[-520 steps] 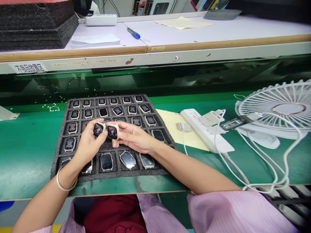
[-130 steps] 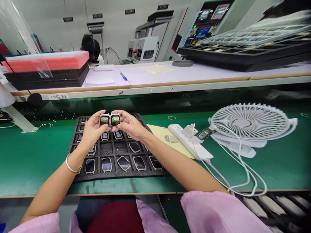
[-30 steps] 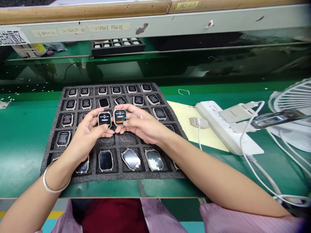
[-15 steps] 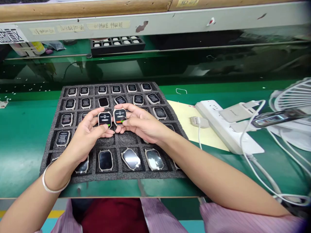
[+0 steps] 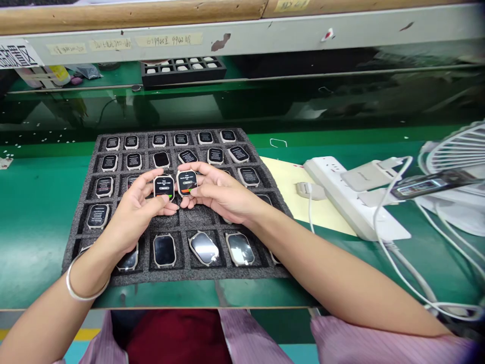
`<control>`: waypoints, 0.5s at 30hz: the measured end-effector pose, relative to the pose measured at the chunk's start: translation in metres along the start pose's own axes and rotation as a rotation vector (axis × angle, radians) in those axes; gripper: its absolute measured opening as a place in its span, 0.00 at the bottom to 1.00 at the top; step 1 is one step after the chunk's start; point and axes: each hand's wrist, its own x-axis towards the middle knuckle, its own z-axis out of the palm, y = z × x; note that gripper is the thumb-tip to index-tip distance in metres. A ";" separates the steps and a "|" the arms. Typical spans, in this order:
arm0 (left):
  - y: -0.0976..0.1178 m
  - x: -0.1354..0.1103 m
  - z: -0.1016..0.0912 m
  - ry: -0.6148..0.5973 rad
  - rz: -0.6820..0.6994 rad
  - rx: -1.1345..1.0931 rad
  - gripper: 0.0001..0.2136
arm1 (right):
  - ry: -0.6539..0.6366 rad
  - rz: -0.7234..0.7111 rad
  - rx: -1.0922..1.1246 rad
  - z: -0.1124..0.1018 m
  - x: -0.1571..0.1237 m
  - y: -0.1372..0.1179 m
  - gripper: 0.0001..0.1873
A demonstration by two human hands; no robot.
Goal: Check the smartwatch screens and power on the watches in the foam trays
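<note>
at the near edge, a purple striped sleeve (image 5: 379, 336) lies by the green desk (image 5: 34, 217), where a dark foam tray (image 5: 189, 273) carries watches without straps, each in its own pocket, screen up. the pockets presumably keep the cases from rubbing, though a few, like the tilted watch (image 5: 204, 248) in the front row, sit askew.

above the middle of the tray, the left hand (image 5: 140, 215) has its grip clamped on one lit watch (image 5: 163, 187), and the right hand (image 5: 223, 196) has its grip clamped on another lit watch (image 5: 187, 182). the two are just beside each other; whether they touch i cannot tell. fingers support from behind and thumbs lie low on the screens, probably so that the text stays uncovered and both can be read together.

to the right, a white power strip (image 5: 358, 205) rests partly on yellow paper (image 5: 282, 174), within cable reach of the chargers, near a white fan (image 5: 460, 156). farther back, a black tray (image 5: 185, 77) sits beneath the shelf (image 5: 242, 30).
</note>
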 end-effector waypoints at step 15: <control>0.001 0.000 -0.001 0.009 0.011 0.010 0.26 | 0.035 -0.004 0.033 0.000 0.002 0.003 0.18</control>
